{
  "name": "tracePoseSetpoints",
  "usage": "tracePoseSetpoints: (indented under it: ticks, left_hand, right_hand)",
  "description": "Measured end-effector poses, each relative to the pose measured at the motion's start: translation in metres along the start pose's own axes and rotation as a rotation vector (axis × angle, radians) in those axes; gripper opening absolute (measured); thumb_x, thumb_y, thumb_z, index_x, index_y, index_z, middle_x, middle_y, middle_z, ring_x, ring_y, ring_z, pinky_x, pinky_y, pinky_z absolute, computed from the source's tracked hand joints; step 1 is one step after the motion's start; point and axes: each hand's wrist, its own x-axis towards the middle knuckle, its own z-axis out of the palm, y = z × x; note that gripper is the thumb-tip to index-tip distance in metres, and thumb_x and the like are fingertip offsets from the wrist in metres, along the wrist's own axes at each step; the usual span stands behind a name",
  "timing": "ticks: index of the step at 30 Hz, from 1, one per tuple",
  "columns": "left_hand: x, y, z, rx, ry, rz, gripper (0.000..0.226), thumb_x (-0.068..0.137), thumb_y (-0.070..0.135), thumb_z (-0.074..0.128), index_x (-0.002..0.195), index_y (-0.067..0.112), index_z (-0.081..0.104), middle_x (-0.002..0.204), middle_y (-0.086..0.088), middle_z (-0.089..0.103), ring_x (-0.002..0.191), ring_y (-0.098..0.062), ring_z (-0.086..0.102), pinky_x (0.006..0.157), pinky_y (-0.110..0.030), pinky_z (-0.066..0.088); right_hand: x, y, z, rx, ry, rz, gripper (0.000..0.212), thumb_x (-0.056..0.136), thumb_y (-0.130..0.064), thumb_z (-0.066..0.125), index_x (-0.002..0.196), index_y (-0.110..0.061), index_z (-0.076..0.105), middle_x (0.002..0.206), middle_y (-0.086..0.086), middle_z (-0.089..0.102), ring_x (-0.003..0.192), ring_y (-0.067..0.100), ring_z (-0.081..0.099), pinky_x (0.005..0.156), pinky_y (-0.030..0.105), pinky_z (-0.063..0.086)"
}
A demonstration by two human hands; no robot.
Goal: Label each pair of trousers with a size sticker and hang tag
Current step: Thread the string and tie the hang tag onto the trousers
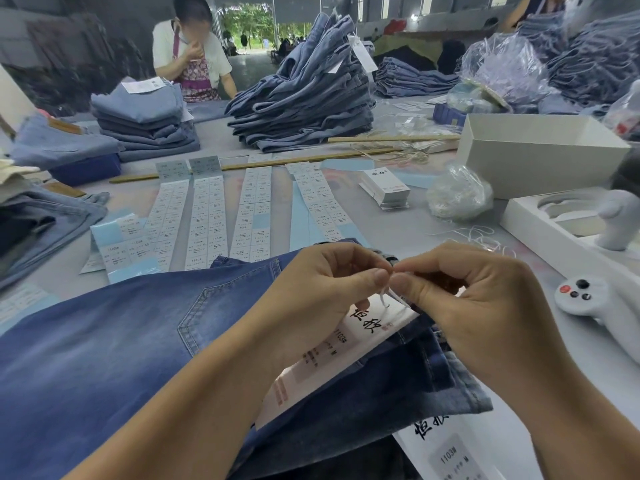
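A: Near field first. Left hand and right hand meet fingertip to fingertip over the jeans. State of fingers?

B: Both curled. Thumb and forefinger of each pinch the white string of the hang tag. The tag lies flat on the denim under the left palm, printed face up. Judgement: the string is being tied or threaded at the waistband; hands are close together because the loop is short. Whether it has passed a belt loop, cannot tell; the fingers hide it.

A: Size sticker on this pair?

B: A label block reading 1103 shows on the tag itself. No separate sticker seen on the cloth. A second tag lies at the near right edge, partly under the jeans.

A: Middle distance.

B: Sticker strips laid in parallel rows just beyond the jeans, within reach, some squares already peeled to blue backing. A tag stack right of them, then a bag of string. Loose string trails beside it. A white controller sits right of the right hand; an open box behind.

A: Surface and room.

B: Pale grey table, two wooden sticks across it. Folded piles further back, some already tagged. A person in an apron stands at the far side. Large hall, open doorway, trees beyond.
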Motion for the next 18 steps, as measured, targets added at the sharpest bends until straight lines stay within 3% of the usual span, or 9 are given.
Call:
tracePoseSetpoints:
  ticks: [4,7,10,12,15,18]
  left_hand:
    - [-0.0023,0.0002,0.0021,0.034,0.027,0.012,0.009,0.091,0.010,0.066,0.088,0.014,0.074,0.067,0.008,0.068,0.060,-0.002,0.057,0.054,-0.010,0.041]
    - [-0.0041,0.0007,0.0043,0.088,0.056,0.033,0.011,0.090,0.011,0.066,0.087,0.017,0.074,0.070,0.006,0.072,0.062,-0.003,0.063,0.057,-0.011,0.044]
    - [-0.0053,0.0019,0.0064,0.084,0.109,0.062,0.011,0.089,0.007,0.067,0.086,0.015,0.074,0.077,0.001,0.075,0.063,-0.007,0.066,0.060,-0.018,0.051]
    - [-0.0060,0.0017,0.0072,0.112,0.146,0.085,0.009,0.089,0.010,0.069,0.086,0.017,0.073,0.078,0.002,0.075,0.062,-0.007,0.065,0.064,-0.022,0.054]
    - [-0.0069,0.0008,0.0081,0.147,0.171,0.112,0.011,0.090,0.012,0.067,0.086,0.021,0.072,0.077,0.007,0.074,0.062,-0.005,0.066,0.064,-0.019,0.053]
    - [-0.0074,0.0010,0.0086,0.164,0.201,0.159,0.015,0.090,0.009,0.065,0.084,0.022,0.071,0.077,0.003,0.073,0.069,-0.009,0.067,0.063,-0.019,0.051]
  right_hand:
    - [-0.0004,-0.0030,-0.0007,0.165,-0.015,0.100,0.017,0.070,-0.042,0.070,0.082,-0.032,0.078,0.070,-0.017,0.073,0.064,0.005,0.070,0.057,0.017,0.055]
    - [0.0007,-0.0014,-0.0008,0.265,-0.021,0.138,0.007,0.076,-0.025,0.076,0.079,-0.031,0.077,0.064,-0.011,0.072,0.056,0.006,0.067,0.053,0.014,0.052]
    - [0.0009,0.0020,-0.0022,0.282,-0.035,0.144,0.022,0.084,-0.008,0.072,0.083,-0.030,0.078,0.063,-0.006,0.071,0.053,0.007,0.065,0.053,0.013,0.051]
    - [0.0011,0.0033,-0.0034,0.279,-0.054,0.131,0.027,0.088,-0.007,0.068,0.089,-0.032,0.078,0.063,-0.003,0.070,0.054,0.009,0.064,0.055,0.015,0.051]
    - [0.0019,0.0055,-0.0038,0.308,-0.064,0.118,0.032,0.091,-0.006,0.064,0.095,-0.035,0.076,0.064,-0.002,0.070,0.053,0.008,0.061,0.055,0.015,0.050]
    - [0.0026,0.0050,-0.0024,0.334,-0.077,0.124,0.030,0.092,-0.004,0.063,0.096,-0.032,0.074,0.075,-0.002,0.075,0.052,0.010,0.060,0.055,0.018,0.051]
